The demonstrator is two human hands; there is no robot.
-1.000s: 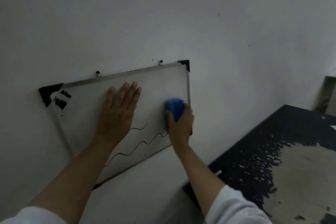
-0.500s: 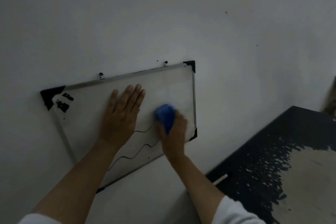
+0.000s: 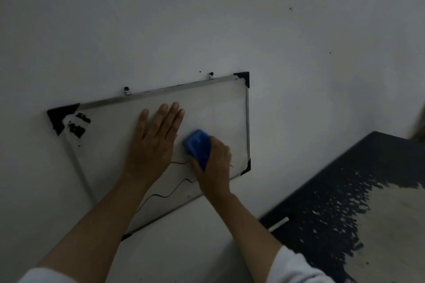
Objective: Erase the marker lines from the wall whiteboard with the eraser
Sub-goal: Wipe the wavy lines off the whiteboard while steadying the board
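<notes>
A small whiteboard (image 3: 218, 110) with a metal frame and black corner caps hangs tilted on the wall. My left hand (image 3: 154, 142) lies flat on its middle, fingers spread, holding nothing. My right hand (image 3: 215, 165) grips a blue eraser (image 3: 198, 146) and presses it against the board, right beside my left hand. A wavy black marker line (image 3: 170, 193) runs across the lower part of the board, from under my left forearm up to my right wrist. A shorter line (image 3: 180, 163) shows between the two hands.
A dark table (image 3: 345, 195) with a worn, pale top stands low on the right, close to the wall. A white stick-like object (image 3: 278, 224) lies at its near-left edge. Black marks (image 3: 77, 126) sit by the board's top-left corner. Bare wall surrounds the board.
My right hand has slid the eraser leftward across the board, from its right edge to beside my left hand. The marker lines are shorter on the right. My left hand stayed put.
</notes>
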